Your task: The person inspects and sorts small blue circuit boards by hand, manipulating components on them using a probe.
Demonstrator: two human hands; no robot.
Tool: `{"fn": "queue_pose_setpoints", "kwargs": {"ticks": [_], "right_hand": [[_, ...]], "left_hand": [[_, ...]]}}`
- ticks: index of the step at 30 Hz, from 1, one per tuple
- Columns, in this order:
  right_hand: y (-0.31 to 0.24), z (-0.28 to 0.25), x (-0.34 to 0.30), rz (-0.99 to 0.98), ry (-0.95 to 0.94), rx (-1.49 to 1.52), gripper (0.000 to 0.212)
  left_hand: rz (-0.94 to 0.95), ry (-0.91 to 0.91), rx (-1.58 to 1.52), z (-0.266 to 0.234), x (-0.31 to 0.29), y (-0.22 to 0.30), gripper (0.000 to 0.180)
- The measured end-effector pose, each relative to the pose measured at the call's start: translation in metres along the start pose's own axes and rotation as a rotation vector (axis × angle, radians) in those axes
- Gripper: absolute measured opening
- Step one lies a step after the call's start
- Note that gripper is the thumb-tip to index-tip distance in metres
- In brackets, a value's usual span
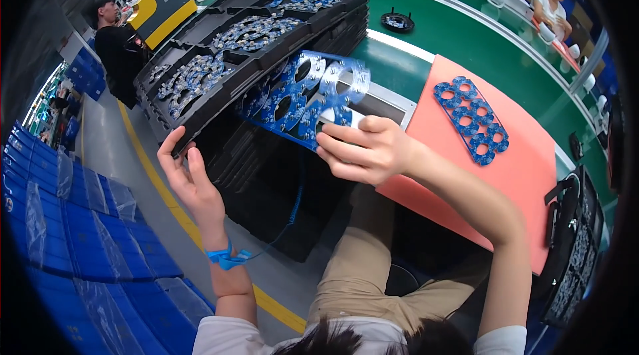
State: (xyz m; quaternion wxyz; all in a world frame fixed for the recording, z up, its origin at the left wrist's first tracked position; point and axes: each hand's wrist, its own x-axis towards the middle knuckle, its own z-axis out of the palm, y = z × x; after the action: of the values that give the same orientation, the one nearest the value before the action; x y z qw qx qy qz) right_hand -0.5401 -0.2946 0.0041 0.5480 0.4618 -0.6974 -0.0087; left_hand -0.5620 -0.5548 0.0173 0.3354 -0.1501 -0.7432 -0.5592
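Note:
My right hand [366, 152] pinches the near right edge of a blue circuit board panel [309, 115] with large round cutouts. The panel is tilted, and its far left part passes beneath the edge of a black plastic tray [259, 65]. At the tray's near left corner is my left hand [193, 182], its fingers and thumb around the edge. Blue ring-shaped circuit boards [256, 32] lie in several of the tray's compartments. A second blue board panel [471, 118] rests flat on a salmon-coloured mat [432, 175], right of my right hand.
More black trays [343, 32] are stacked below. A blue wristband [229, 258] with a coiled cord [293, 208] is on my left wrist. A round black part [397, 21] sits on the green conveyor [459, 28]. Blue bins [86, 222] stand left; two people work farther off.

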Motion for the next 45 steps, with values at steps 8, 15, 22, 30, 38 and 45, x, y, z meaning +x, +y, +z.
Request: {"fn": "queue_pose_setpoints", "kwargs": {"ticks": [8,15,22,30,38,45], "right_hand": [[-0.001,-0.07,-0.013,0.047,-0.103,-0.085,0.017],[-0.012,-0.126,-0.044,0.179,-0.257,-0.174,0.008],[-0.025,-0.172,-0.045,0.491,-0.243,-0.256,0.017],[-0.027,-0.244,-0.064,0.971,0.205,-0.344,0.025],[-0.008,-0.31,-0.066,1.422,0.574,-0.261,0.02],[-0.018,-0.344,-0.105,1.445,0.65,-0.349,0.018]], "left_hand": [[0.005,0.008,-0.024,0.01,-0.001,-0.004,0.028],[0.012,0.008,-0.056,0.008,-0.003,-0.005,0.028],[0.005,-0.013,-0.041,0.004,-0.004,-0.006,0.028],[-0.004,-0.018,0.008,0.009,-0.001,0.0,0.028],[0.0,-0.054,0.033,-0.002,0.0,-0.031,0.032],[-0.002,-0.032,0.101,0.004,0.002,-0.02,0.032]]}}
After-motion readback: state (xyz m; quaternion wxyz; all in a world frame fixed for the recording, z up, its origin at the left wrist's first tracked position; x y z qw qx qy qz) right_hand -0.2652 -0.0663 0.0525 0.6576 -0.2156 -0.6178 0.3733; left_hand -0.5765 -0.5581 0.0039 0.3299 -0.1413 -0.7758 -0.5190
